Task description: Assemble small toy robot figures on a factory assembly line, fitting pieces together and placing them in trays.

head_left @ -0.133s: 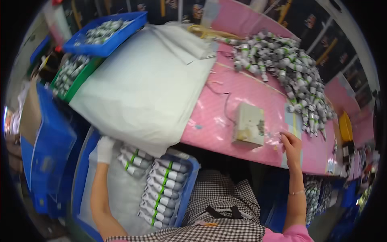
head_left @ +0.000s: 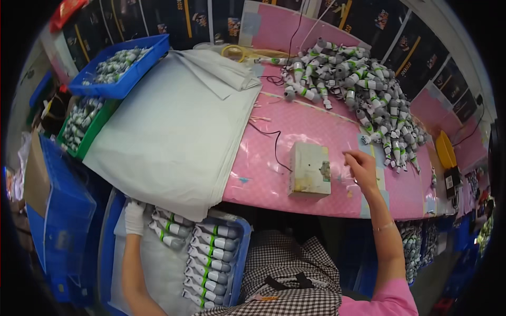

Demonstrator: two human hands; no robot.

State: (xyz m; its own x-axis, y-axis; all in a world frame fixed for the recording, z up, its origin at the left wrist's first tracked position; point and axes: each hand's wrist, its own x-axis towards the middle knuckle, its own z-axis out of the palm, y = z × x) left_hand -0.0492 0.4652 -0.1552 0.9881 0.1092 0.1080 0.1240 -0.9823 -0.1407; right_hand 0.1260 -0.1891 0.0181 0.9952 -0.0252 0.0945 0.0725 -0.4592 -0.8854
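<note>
My left hand, in a white glove, reaches into a blue crate at the lower left, near the overhanging edge of the white sheets. Its fingers are too unclear to read. Beside it lie a few grey-and-white bulb-shaped parts with green bands, and a neat row of the same kind runs along the crate's right side. My bare right hand is raised over the pink table, fingers loosely bent and apart from the thumb, with nothing visible in them. It is nearest to a small whitish box.
A large heap of the banded parts covers the back right of the pink-covered table. At the far left stand a blue tray and a green bin, both filled with parts. A dark cable runs to the box.
The view has shifted, so the table sits a little differently. My right hand has moved up and left toward the box, its fingers now reaching left. My left hand stays in the crate.
</note>
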